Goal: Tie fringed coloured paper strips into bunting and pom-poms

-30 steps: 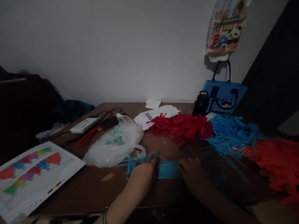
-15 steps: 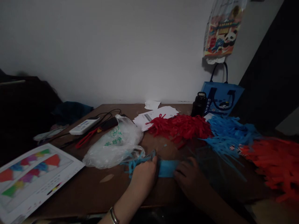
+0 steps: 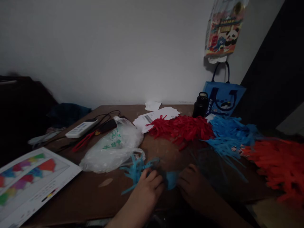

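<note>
Near the front edge of the table, my two hands hold a light-blue fringed strip that looks like tissue paper. My left hand is closed over its fringed side, and loose blue strands spread out to the left beyond the knuckles. The fingers of my right hand are bent and pressed together at the uncut right end. Between the hands the paper shows as a short, bunched piece. Fingertips on both sides are partly hidden, and the light is dim.
A white plastic bag lies left of my hands. Farther left are a printed picture sheet and a white power strip. Behind are papers, red fringe and a black bottle. Blue and orange fringe lie right.
The blue strip between my hands shows shorter and more bunched. My left hand has turned and come slightly lower, fingers now over the fringe. The view has shifted a little.
</note>
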The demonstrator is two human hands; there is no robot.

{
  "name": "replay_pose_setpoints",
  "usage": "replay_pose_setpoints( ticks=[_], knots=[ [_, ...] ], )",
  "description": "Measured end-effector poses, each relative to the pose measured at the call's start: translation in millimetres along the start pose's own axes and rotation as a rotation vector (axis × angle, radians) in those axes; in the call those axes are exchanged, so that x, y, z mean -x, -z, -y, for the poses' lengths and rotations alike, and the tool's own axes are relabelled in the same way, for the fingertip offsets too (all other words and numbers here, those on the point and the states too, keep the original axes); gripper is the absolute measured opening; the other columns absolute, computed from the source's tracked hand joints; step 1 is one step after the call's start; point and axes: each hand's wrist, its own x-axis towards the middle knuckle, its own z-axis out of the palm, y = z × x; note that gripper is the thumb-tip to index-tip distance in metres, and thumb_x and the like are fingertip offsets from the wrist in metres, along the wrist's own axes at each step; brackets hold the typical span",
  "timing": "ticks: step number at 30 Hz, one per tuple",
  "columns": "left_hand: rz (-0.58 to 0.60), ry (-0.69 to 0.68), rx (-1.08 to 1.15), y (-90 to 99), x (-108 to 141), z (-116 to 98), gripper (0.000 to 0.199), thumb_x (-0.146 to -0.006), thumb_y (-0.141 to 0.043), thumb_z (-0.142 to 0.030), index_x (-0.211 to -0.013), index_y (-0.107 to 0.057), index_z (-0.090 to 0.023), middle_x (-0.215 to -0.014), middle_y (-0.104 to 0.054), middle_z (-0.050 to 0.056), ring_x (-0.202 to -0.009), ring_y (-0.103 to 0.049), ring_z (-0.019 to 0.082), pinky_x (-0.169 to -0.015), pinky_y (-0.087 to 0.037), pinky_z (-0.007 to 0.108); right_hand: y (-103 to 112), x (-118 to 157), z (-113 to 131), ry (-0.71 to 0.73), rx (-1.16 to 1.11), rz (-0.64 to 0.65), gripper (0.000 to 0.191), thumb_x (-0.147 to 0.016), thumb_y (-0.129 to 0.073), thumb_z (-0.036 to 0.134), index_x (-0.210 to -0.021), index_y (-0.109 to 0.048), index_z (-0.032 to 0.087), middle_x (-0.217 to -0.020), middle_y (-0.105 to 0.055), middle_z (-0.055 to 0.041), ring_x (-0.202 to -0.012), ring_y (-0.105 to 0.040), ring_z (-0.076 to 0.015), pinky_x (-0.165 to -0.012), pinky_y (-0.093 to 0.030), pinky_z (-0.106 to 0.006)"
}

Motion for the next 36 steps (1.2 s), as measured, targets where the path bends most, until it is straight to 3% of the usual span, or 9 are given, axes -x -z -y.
replay_pose_setpoints(
  ticks=[6,13,19,22,24,26,30,33,36],
  knots=[
    [0.091,0.264,0.025,15.7,5,5,0.025,-0.094,-0.048,-0.017,-0.081,-0.069,-0.020,-0.086,-0.068,0.005,-0.083,-0.060,0.023,-0.080,-0.041,0.039,-12,0,-14,-0.111,0.137,-0.094,0.011,-0.084,-0.059,0.009,-0.080,-0.057,0.020,-0.084,-0.061,-0.0013,-0.084,-0.053,-0.0197,-0.085,-0.032,-0.038],
    [0.250,0.486,-0.160,20.2,-12,6,0.028,-0.094,-0.043,-0.017,-0.097,-0.071,-0.017,-0.097,-0.072,0.012,-0.097,-0.062,0.035,-0.082,-0.042,0.052,-21,-14,-15,-0.354,0.229,-0.009,0.013,-0.082,-0.062,0.013,-0.073,-0.057,0.020,-0.079,-0.062,-0.0023,-0.080,-0.055,-0.0228,-0.076,-0.033,-0.038],
    [0.294,0.494,-0.217,19.9,-18,4,0.022,-0.089,-0.049,-0.013,-0.098,-0.069,-0.015,-0.101,-0.070,0.014,-0.098,-0.062,0.035,-0.081,-0.043,0.051,-8,-18,-16,-0.404,0.208,-0.077,0.014,-0.077,-0.063,0.007,-0.082,-0.061,0.020,-0.082,-0.065,-0.0032,-0.082,-0.056,-0.0222,-0.080,-0.034,-0.039],
    [0.267,0.440,-0.211,12.6,-17,8,0.028,-0.087,-0.047,-0.007,-0.104,-0.067,-0.016,-0.110,-0.067,0.014,-0.102,-0.059,0.033,-0.085,-0.042,0.050,-3,-19,-8,-0.187,0.090,-0.157,0.013,-0.081,-0.063,0.010,-0.087,-0.063,0.021,-0.090,-0.064,-0.0027,-0.089,-0.054,-0.0203,-0.089,-0.032,-0.041],
    [0.237,0.380,-0.192,8.6,-15,9,0.028,-0.084,-0.049,-0.005,-0.100,-0.068,-0.017,-0.110,-0.065,0.013,-0.102,-0.056,0.032,-0.086,-0.041,0.050,-5,-21,-3,-0.008,0.035,-0.160,0.009,-0.084,-0.063,0.013,-0.083,-0.062,0.021,-0.083,-0.063,0.0000,-0.084,-0.053,-0.0173,-0.089,-0.031,-0.038],
    [0.196,0.332,-0.146,8.5,-12,9,0.022,-0.082,-0.052,-0.006,-0.092,-0.068,-0.018,-0.103,-0.065,0.011,-0.098,-0.055,0.030,-0.086,-0.040,0.049,-11,-23,0,0.078,0.080,-0.152,0.013,-0.086,-0.061,0.012,-0.076,-0.059,0.020,-0.074,-0.060,0.0015,-0.077,-0.051,-0.0157,-0.088,-0.031,-0.037],
    [0.114,0.207,0.034,18.5,-5,6,0.014,-0.082,-0.058,-0.014,-0.092,-0.065,-0.020,-0.099,-0.062,0.005,-0.098,-0.052,0.026,-0.094,-0.034,0.048,-16,-21,-1,0.044,0.081,-0.180,0.018,-0.084,-0.056,0.008,-0.069,-0.056,0.019,-0.069,-0.056,0.0016,-0.073,-0.050,-0.0149,-0.085,-0.031,-0.036],
    [0.084,0.132,0.087,22.6,-2,4,0.011,-0.084,-0.057,-0.013,-0.088,-0.064,-0.021,-0.094,-0.062,0.002,-0.093,-0.052,0.023,-0.094,-0.032,0.046,-10,-18,2,-0.033,-0.047,-0.118,0.008,-0.083,-0.060,0.013,-0.079,-0.058,0.019,-0.079,-0.059,0.0011,-0.079,-0.052,-0.0154,-0.084,-0.031,-0.035],
    [0.052,0.090,0.085,19.2,-1,4,0.017,-0.088,-0.052,-0.010,-0.079,-0.062,-0.020,-0.085,-0.062,0.001,-0.085,-0.053,0.021,-0.091,-0.033,0.043,-7,-17,5,-0.004,0.001,-0.056,0.006,-0.084,-0.062,0.017,-0.082,-0.058,0.020,-0.082,-0.060,0.0007,-0.081,-0.051,-0.0170,-0.080,-0.030,-0.035]
  ],
)
